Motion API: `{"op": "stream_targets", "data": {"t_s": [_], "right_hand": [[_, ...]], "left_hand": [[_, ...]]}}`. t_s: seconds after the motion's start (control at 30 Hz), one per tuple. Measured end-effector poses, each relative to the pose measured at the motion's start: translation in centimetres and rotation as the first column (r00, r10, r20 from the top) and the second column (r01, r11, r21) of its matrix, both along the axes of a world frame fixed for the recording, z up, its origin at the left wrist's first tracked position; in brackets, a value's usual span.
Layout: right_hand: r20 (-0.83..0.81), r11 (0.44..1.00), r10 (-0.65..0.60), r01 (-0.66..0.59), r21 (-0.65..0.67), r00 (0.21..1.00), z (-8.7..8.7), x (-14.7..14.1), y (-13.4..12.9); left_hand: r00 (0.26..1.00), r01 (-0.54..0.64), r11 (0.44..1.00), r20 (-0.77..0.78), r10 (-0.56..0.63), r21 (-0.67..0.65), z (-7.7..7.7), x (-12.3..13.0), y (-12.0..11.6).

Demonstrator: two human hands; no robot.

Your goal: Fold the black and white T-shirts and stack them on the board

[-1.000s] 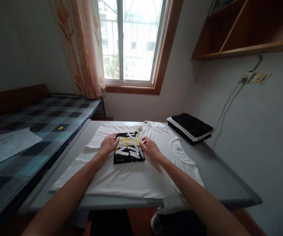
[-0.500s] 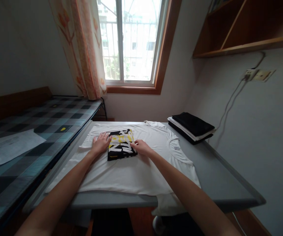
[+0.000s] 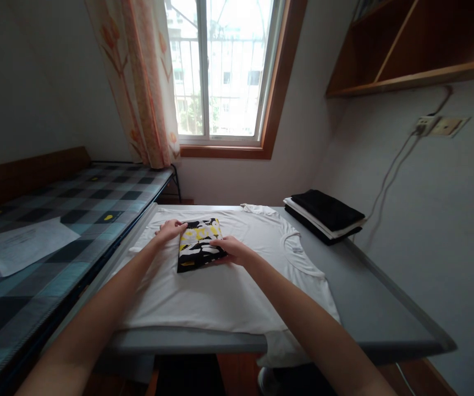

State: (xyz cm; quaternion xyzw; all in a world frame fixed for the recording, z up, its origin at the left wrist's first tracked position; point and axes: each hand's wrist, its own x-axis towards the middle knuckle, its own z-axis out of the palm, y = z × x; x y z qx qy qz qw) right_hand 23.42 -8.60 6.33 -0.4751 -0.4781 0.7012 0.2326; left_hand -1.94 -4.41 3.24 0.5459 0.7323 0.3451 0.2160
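Printed panel [image 3: 198,242] in black, white and yellow sits between two hands above a grey bench [image 3: 385,302]. Across the bench spreads a white T-shirt [image 3: 229,302], neckline to the right; a stack of folded cloth [image 3: 325,212] rests just beside its far right side. Over the shirt's left half, the panel is pinched at its right edge by the right hand [image 3: 232,250], thumb on top, fingers underneath. At the far left corner, the left hand [image 3: 169,229] touches the panel; whether its fingers are clamped there cannot be told.
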Motion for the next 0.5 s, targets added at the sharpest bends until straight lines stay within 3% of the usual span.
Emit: {"op": "stream_targets", "data": {"t_s": [0.1,0.23,0.37,0.5], "right_hand": [[-0.143,0.999,-0.018,0.011,-0.046,0.990,-0.4,-0.5,-0.3],[-0.103,0.996,-0.075,0.068,-0.061,0.992,-1.0,-1.1,-1.0],[-0.061,0.992,-0.088,0.094,0.090,0.994,-0.4,0.0,-0.7],[0.051,0.936,-0.201,0.177,0.304,0.978,2.5,3.8,1.8]], "left_hand": [[0.986,-0.008,1.000,0.166,0.006,0.009,-0.1,0.1,0.6],[0.944,0.024,0.999,0.329,-0.031,0.026,0.2,0.8,0.5],[0.887,0.052,0.998,0.457,-0.063,0.036,1.8,1.4,0.0],[0.761,0.080,0.987,0.631,-0.150,0.138,4.0,3.1,-0.4]]}}
